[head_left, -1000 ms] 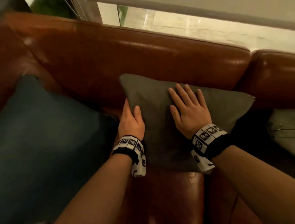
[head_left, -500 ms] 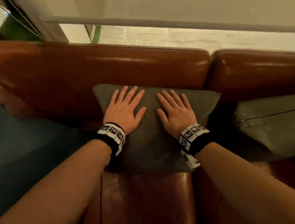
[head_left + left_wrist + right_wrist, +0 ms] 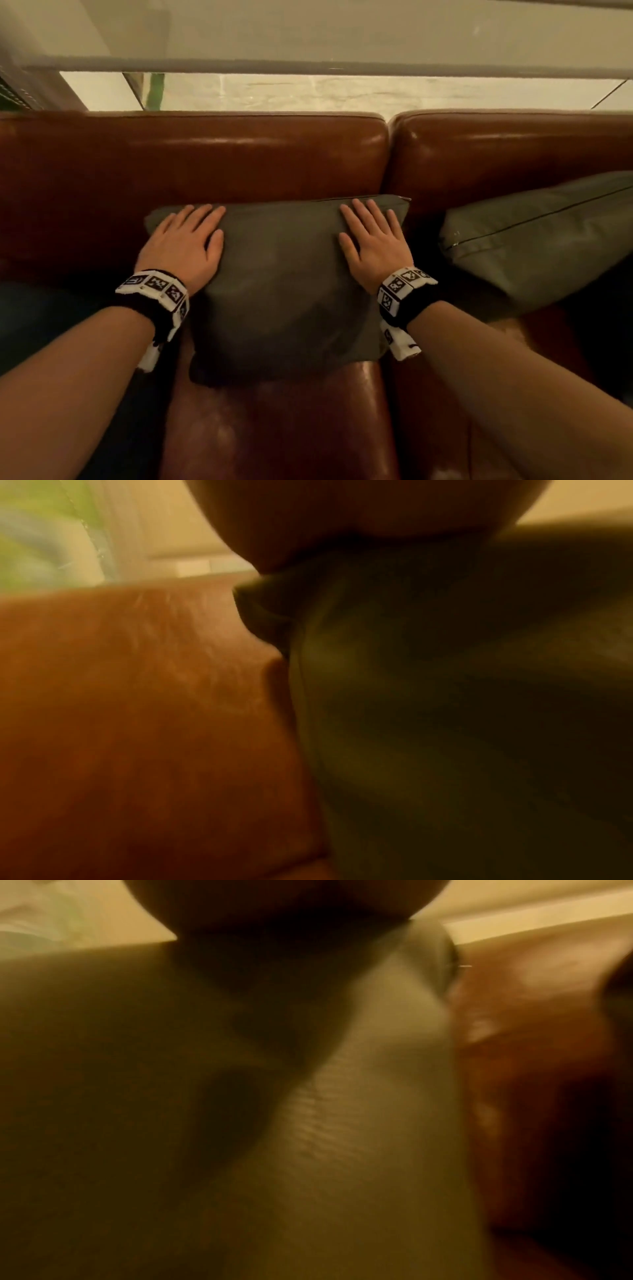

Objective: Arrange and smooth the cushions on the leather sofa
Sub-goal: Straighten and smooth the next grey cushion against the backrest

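A grey-green cushion (image 3: 281, 284) leans against the back of the brown leather sofa (image 3: 205, 164). My left hand (image 3: 185, 240) lies flat on the cushion's upper left corner, fingers straight and spread. On its upper right part my right hand (image 3: 371, 240) presses flat, fingers straight. Both wrist views are blurred: the left wrist view shows the cushion (image 3: 445, 696) beside brown leather (image 3: 137, 696), and the right wrist view shows the cushion fabric (image 3: 359, 1096) with leather (image 3: 514, 1069) to its right.
A second grey-green cushion (image 3: 534, 240) with dark piping leans against the right back section. A dark blue cushion (image 3: 51, 325) lies at the far left. Bare leather seat (image 3: 274, 428) shows in front. A pale wall and ledge (image 3: 308, 65) run behind the sofa.
Both hands have slid apart from the cushion's middle to its left and right upper parts. One second ago the left hand held the cushion's left edge. The view has shifted rightward.
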`<state>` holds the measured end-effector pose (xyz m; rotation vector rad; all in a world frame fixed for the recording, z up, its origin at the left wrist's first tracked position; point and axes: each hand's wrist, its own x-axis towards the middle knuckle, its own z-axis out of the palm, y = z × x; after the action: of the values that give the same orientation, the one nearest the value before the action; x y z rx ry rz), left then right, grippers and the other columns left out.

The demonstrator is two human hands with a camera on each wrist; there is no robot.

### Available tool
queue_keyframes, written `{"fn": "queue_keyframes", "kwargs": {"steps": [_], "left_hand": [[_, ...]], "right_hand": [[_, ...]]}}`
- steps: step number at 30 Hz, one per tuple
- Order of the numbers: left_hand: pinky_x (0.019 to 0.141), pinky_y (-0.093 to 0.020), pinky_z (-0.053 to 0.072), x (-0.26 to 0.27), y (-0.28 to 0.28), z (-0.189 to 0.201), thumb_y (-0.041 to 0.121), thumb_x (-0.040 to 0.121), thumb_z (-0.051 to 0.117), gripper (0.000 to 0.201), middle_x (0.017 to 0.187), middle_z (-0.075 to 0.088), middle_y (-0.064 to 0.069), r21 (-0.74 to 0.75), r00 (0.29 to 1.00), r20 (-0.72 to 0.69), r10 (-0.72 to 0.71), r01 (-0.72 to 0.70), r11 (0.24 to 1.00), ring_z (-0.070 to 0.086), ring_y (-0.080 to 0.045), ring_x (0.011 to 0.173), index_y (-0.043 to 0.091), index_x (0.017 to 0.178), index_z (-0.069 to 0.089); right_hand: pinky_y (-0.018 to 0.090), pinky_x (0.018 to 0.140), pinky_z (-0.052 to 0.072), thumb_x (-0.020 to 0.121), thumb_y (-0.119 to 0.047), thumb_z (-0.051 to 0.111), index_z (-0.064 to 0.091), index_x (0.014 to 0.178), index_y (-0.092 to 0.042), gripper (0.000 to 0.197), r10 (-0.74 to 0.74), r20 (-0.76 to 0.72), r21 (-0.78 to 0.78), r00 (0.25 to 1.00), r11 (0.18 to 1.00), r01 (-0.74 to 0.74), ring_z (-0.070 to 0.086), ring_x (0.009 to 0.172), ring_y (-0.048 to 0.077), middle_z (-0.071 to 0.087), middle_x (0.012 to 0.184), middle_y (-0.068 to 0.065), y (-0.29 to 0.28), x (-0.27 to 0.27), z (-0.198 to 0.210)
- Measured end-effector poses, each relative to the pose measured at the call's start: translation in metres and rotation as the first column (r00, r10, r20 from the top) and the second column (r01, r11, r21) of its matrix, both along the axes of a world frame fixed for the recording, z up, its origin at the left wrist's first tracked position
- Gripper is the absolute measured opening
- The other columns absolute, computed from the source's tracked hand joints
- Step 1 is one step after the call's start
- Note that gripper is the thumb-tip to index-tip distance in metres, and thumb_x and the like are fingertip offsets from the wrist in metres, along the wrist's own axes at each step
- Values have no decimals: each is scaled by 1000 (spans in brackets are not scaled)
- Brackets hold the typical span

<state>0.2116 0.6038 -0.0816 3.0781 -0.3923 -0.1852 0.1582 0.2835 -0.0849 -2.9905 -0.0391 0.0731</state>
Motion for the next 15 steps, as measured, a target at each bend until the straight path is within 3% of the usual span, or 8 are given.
{"fn": "queue_keyframes", "kwargs": {"steps": [2, 5, 8, 11, 13, 15], "left_hand": [[120, -45, 16, -2, -4, 7, 40, 101, 23, 54, 160, 28, -1, 12, 998, -37, 55, -55, 998, 23, -26, 148, 29, 154, 23], [120, -51, 15, -13, -36, 28, 35, 100, 34, 58, 162, 20, -7, -136, 988, -33, 151, -154, 979, 15, -34, 149, 22, 155, 22], [120, -50, 18, -43, -94, 56, 36, 95, 35, 61, 159, 27, -12, -311, 997, 73, -40, 61, 949, 18, -35, 148, 17, 153, 28], [118, -48, 23, -79, -176, 74, 39, 92, 35, 61, 155, 35, -11, -416, 951, 189, -246, 304, 857, 25, -33, 146, 15, 149, 37], [118, -48, 24, -93, -237, 73, 38, 94, 36, 58, 154, 38, -10, -440, 919, 218, -329, 394, 807, 27, -32, 145, 16, 147, 40], [120, -47, 22, -102, -304, 64, 40, 96, 35, 57, 155, 36, -7, -417, 903, 193, -383, 429, 801, 26, -30, 146, 19, 148, 38]], "right_hand": [[39, 122, 3, 103, -43, 28, 24, 153, -28, 53, 27, 55, 69, 998, 997, -31, 14, 149, 16, 25, 160, -4, -11, -25, 10], [33, 116, 21, 99, -31, 44, 42, 145, -25, 46, -55, 159, 261, 986, 965, 12, 38, 134, 14, 48, 144, -2, -28, -72, 31], [28, 106, 36, 96, -23, 51, 51, 139, -21, 43, -183, 235, 371, 955, 925, 85, 46, 123, 13, 54, 132, -1, -67, -115, 41], [35, 102, 44, 96, -19, 52, 53, 137, -18, 41, -199, 287, 326, 937, 940, 100, 48, 123, 15, 54, 131, -1, -129, -135, 45], [40, 105, 42, 97, -22, 50, 49, 141, -19, 44, -198, 271, 233, 942, 963, 135, 43, 130, 17, 50, 138, 1, -175, -132, 44], [42, 116, 29, 99, -27, 45, 39, 148, -21, 49, -204, 200, 125, 958, 975, 181, 30, 142, 21, 38, 151, 3, -217, -124, 42]]}}
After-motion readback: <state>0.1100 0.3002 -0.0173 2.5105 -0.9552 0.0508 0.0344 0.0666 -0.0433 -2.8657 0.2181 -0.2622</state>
